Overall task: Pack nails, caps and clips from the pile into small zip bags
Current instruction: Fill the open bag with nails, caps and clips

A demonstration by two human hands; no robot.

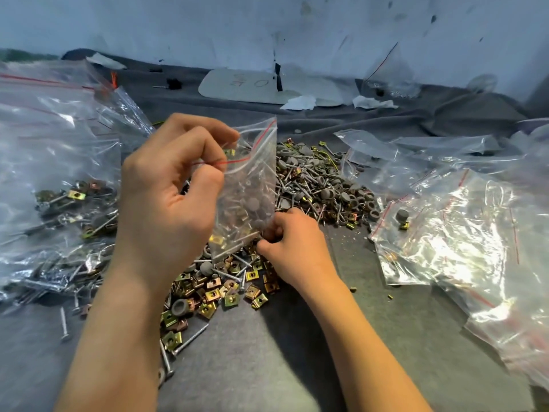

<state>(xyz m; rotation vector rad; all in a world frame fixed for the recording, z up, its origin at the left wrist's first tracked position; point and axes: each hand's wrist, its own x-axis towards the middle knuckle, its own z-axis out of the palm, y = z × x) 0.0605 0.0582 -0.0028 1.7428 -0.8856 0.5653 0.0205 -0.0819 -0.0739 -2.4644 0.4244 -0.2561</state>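
"Two hands, one bag (249,179). Which step is this?"

"Filling, I'd judge. The left hand (166,185) holds the bag up over the near end of the pile (312,179), thumb and curled fingers pinching its mouth at the red zip line. Through the plastic show caps (255,203), nails (237,237) and clips (216,239)."

"And the right hand (285,242)?"

"Low, at the bag's bottom corner, right over the pile, fingers curled in. Whether it pinches a part or the bag's corner I cannot tell; the fingertips are hidden."

"Next?"

"Probably lift whatever it picks to the mouth, which needs spreading, drop it in, then press the zip closed. A finished bag would likely join the full bags (59,188) on the left; empties (445,221) lie on the right of the tabletop (267,367)."
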